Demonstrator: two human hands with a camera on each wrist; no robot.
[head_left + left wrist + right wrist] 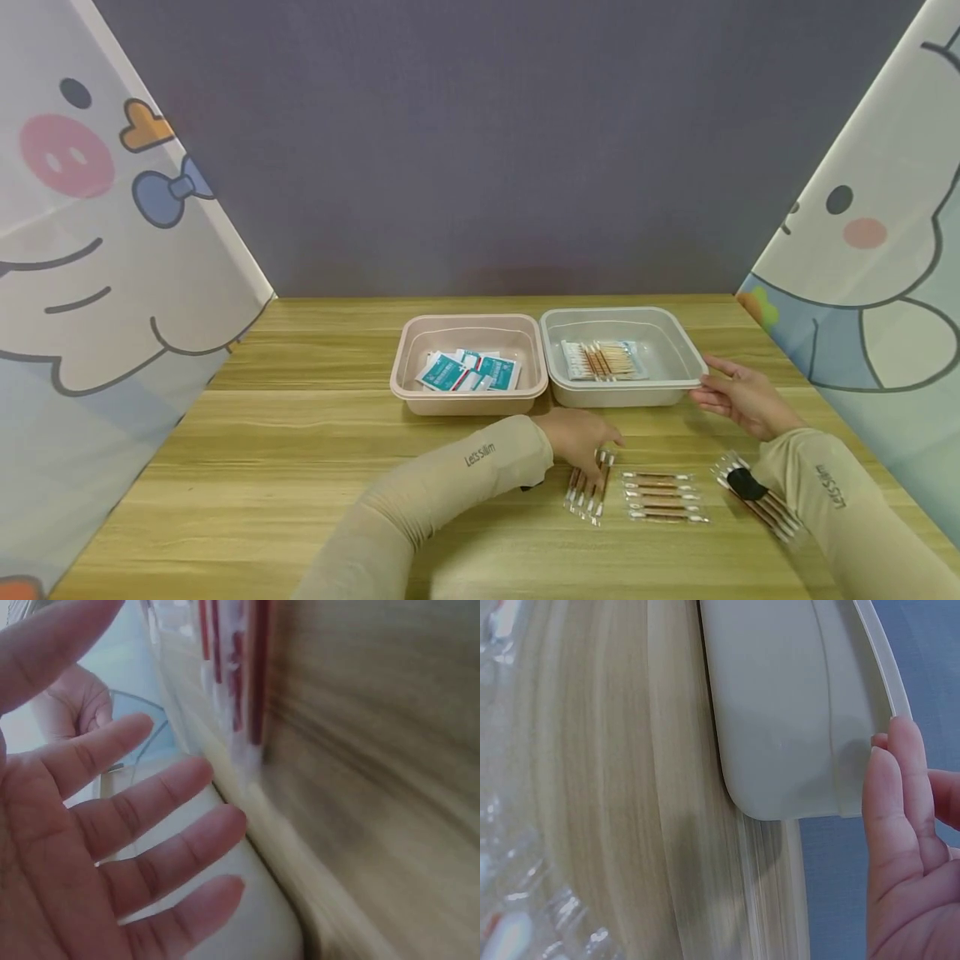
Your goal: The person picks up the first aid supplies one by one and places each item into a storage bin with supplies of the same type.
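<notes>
My left hand [579, 437] hovers over a clear packet of brown-stemmed cotton swabs [590, 492], its fingers spread in the left wrist view. Whether a fingertip touches the packet I cannot tell. My right hand [744, 402] is at the front right corner of the grey-white plastic tray [637, 396], its fairly straight fingers [889, 802] touching the rim. Inside that tray lie packets of cotton swabs [600, 361]. Between my hands a second swab packet [663, 497] lies flat. Another swab packet [765, 504], with a black patch on it, lies by my right sleeve.
A beige-pink tray [468, 404] stands against the left side of the grey-white one and holds several teal and white sachets [450, 372]. Both trays rest on a wood-grain table [285, 433]. A dark panel [495, 150] rises at the back, with cartoon-printed sheets at both sides.
</notes>
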